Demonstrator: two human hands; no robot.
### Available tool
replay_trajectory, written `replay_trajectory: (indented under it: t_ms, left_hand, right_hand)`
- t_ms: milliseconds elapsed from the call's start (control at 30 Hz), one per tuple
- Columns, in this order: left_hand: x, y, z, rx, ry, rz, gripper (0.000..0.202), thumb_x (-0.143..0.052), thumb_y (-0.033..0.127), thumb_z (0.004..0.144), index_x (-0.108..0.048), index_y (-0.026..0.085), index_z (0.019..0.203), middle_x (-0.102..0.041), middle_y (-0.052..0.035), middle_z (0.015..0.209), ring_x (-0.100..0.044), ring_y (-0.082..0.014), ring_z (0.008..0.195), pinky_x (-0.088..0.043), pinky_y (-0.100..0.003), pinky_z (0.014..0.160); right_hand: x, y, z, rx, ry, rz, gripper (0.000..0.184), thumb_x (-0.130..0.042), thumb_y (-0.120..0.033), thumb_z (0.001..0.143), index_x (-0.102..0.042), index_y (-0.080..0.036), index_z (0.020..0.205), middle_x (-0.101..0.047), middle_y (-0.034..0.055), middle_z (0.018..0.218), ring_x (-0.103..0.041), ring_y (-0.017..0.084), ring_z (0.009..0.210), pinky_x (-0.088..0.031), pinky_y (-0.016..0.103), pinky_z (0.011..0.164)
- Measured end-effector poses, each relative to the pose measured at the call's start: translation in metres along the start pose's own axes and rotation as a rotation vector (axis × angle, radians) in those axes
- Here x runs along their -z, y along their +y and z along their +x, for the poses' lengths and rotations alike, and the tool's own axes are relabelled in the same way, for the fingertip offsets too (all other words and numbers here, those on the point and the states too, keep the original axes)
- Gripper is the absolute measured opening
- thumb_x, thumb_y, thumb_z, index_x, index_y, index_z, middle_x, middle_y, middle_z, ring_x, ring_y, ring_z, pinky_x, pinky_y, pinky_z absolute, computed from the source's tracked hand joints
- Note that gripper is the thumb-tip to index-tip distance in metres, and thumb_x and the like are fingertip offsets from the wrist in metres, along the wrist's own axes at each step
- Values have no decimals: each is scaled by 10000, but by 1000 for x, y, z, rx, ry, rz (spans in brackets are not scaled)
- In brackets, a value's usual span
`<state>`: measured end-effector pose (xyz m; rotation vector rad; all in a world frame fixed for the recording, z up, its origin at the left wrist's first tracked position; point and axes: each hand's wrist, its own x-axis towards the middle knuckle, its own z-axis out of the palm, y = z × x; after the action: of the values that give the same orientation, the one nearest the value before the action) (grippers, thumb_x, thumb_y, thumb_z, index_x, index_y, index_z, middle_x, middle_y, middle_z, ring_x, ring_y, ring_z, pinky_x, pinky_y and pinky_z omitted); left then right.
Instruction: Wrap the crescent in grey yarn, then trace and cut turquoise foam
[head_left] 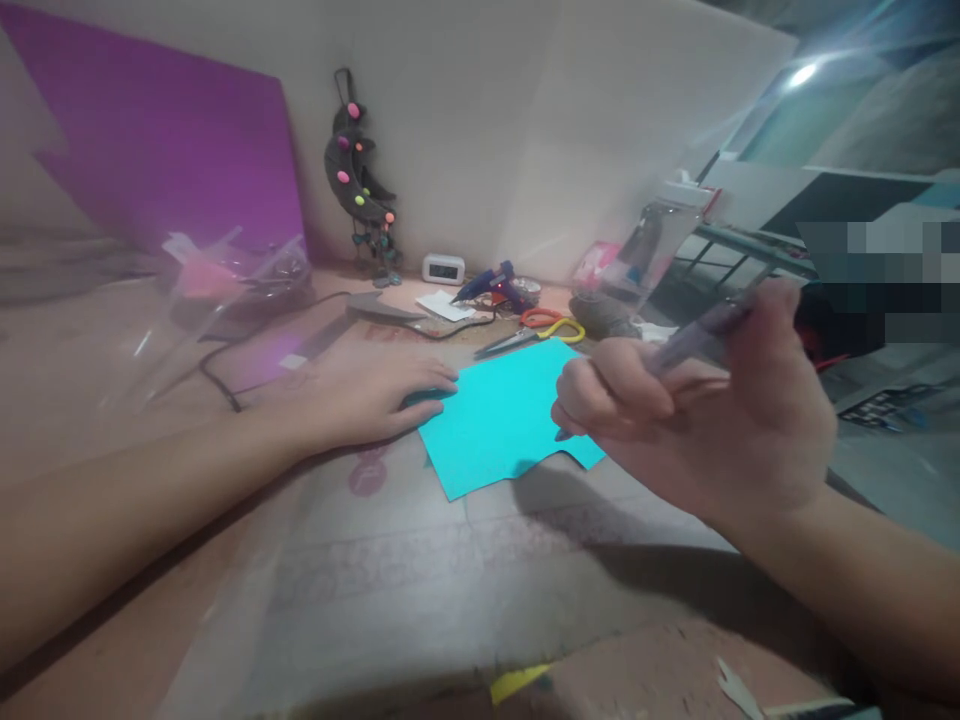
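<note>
A bright turquoise sheet lies on the worktop, with a notch cut into its near edge. Resting low at its left side is my left hand, fingers stretched out and fingertips touching the edge. My right hand is raised above the sheet's right part, its fingers curled around a pen. The thumb presses toward the pen's upper end, and a dark tip shows below the curled fingers. Part of the sheet is hidden behind this hand.
Beyond the sheet lie scissors with orange and yellow handles, a blue glue gun and a white digital clock. Plastic bags sit at the left. A moon-shaped ornament and a purple board stand by the wall.
</note>
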<state>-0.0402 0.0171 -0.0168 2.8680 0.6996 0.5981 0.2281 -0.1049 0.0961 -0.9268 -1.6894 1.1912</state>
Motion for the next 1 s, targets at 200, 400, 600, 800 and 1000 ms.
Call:
replay_trajectory:
  t_ms: [200,400,600,800,1000]
  left_hand:
    - [4,4,2,-9,-4,10,371,-461,399,1045,-694,227,1276,-707,-83,1363,-644,-248,1273,-499,-398,1089]
    - [3,2,2,26,-38,7,423,-439,433,1040,-695,202,1285,-694,-100,1382,-632,-271,1291,-484,-425,1106]
    - [2,1,2,31,-35,2,433,-431,434,1041,-697,192,1283,-689,-99,1386,-629,-278,1286,-472,-432,1110]
    - [1,3,2,42,-34,-14,438,-425,446,1039,-700,203,1277,-689,-98,1383,-618,-279,1303,-460,-435,1122]
    - [2,3,3,33,-36,-4,440,-420,436,1041,-701,191,1275,-693,-103,1376,-628,-279,1288,-466,-428,1111]
  right_hand:
    - [-2,16,12,-40,69,85,689,-308,-845,884,-273,-253,534,-233,-24,539,-272,159,520,-353,357,532]
    - [4,37,19,-71,142,184,642,-460,-785,847,-219,-266,556,-222,-32,513,-251,151,489,-332,350,505]
    - [3,41,18,-99,148,347,597,-514,-714,844,-250,-267,550,-208,-45,515,-211,141,498,-300,329,496]
    - [2,47,19,-118,140,401,590,-528,-698,853,-251,-275,550,-219,-48,507,-221,140,490,-285,328,489]
    - [3,50,20,-120,137,411,592,-552,-697,845,-265,-273,547,-231,-53,505,-213,131,490,-269,317,490]
